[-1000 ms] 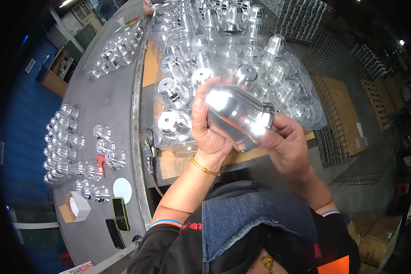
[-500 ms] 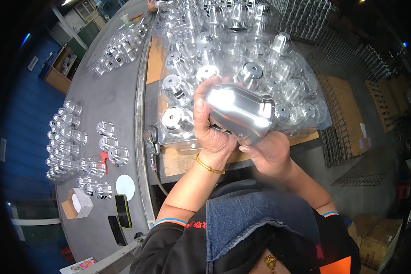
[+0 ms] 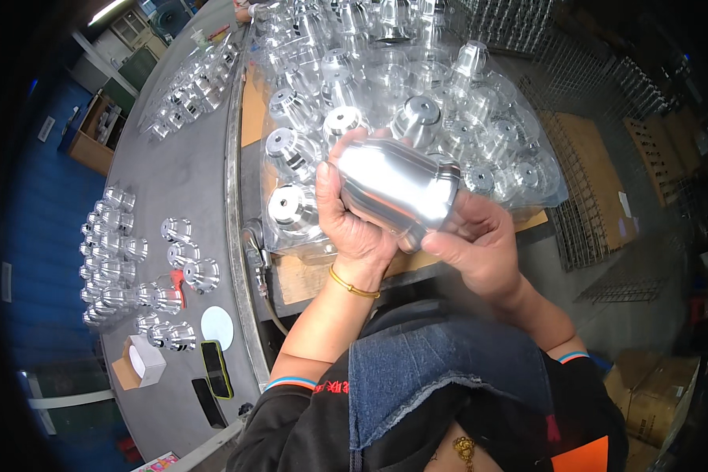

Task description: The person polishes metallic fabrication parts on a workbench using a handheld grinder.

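A shiny silver metal housing (image 3: 393,179), shaped like a cup with a stepped, narrower end, lies tilted across my hands above the near edge of a clear plastic tray. My left hand (image 3: 355,232) is wrapped round its left side and underside, with some fingertips showing behind it. At the right end my right hand (image 3: 484,244) grips the narrower end between thumb and fingers. Similar metal housings (image 3: 291,208) stand in the clear plastic tray (image 3: 548,187) beyond my hands, some of them just past my left fingers.
On the grey table (image 3: 169,165) at the left stand several rows of metal housings (image 3: 106,252), two phones (image 3: 217,368), a white disc (image 3: 217,327) and a small open box (image 3: 140,362). Wire racks (image 3: 582,181) stand at the right. Cardboard boxes (image 3: 653,393) sit at lower right.
My right hand has shifted up and right, its fingers now round the housing's narrower end. The housing is turned slightly in my left hand. The whole view has shifted a little.
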{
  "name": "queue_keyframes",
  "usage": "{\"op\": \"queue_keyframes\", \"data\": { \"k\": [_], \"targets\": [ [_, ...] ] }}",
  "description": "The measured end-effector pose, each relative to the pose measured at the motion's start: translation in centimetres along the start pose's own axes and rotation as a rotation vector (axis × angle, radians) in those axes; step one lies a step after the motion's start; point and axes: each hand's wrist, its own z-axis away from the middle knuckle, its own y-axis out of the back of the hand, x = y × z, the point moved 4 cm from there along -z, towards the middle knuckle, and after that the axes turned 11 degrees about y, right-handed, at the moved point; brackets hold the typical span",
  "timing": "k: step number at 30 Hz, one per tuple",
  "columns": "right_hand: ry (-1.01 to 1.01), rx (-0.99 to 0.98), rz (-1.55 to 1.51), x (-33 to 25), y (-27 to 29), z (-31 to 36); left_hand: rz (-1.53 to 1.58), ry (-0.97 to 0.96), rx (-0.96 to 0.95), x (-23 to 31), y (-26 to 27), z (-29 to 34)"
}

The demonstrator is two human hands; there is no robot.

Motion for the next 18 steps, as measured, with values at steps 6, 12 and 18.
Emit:
{"op": "queue_keyframes", "data": {
  "k": [6, 12, 18],
  "targets": [
    [0.072, -0.090, 0.300, 0.36, -0.43, 0.30, 0.028, 0.017, 0.021, 0.25, 0.01, 0.06],
    [0.084, -0.104, 0.374, 0.66, -0.80, 0.05, 0.058, 0.019, 0.045, 0.61, 0.05, 0.40],
    [0.044, -0.105, 0.315, 0.95, -0.93, 0.04, 0.091, 0.027, 0.079, 0.69, 0.57, 0.70]
  ]
}}
